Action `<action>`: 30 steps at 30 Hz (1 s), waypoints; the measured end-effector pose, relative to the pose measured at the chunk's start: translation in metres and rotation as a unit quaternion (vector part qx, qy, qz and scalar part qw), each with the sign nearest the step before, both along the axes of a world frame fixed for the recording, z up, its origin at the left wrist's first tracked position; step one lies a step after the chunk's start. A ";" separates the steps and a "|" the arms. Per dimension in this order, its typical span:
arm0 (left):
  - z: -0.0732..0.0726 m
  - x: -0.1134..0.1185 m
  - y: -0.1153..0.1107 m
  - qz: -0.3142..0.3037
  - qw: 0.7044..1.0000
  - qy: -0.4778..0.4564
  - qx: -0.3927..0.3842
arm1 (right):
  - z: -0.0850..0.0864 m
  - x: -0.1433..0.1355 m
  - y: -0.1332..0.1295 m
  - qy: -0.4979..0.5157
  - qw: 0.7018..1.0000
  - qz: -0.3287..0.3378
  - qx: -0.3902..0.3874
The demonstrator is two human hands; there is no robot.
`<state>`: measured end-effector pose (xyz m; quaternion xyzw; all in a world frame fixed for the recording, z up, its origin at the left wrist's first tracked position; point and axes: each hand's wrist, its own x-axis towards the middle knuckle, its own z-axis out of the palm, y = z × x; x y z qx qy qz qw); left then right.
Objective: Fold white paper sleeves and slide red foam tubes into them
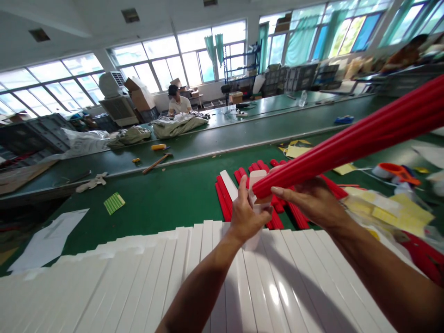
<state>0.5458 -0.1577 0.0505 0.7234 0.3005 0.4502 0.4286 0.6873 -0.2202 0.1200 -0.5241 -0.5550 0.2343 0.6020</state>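
Note:
My left hand is closed around a narrow white carton, whose open end with raised flaps faces up. My right hand grips a long bundle of glossy red sticks that slants from the upper right. The bundle's lower end is at the carton's mouth; how far inside it reaches, I cannot tell. Below both hands lies a wide row of long white cartons side by side. More red sticks lie on the green table just beyond, with a white strip among them.
On the green table are a paper sheet, a green-yellow card and a hammer. An orange tape dispenser and yellow papers lie at right. A person sits beyond the far bench.

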 end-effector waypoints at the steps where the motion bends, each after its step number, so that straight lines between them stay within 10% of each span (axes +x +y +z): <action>1: 0.000 0.000 0.000 0.001 1.000 0.004 -0.001 | 0.001 0.002 -0.001 -0.008 1.000 0.010 -0.014; 18: 0.000 0.006 -0.005 -0.009 0.996 0.040 0.079 | 0.010 0.003 0.004 -0.227 0.971 0.050 -0.053; 30: -0.010 0.003 -0.013 -0.016 0.986 0.045 0.158 | 0.040 0.002 0.007 0.025 0.990 0.046 0.130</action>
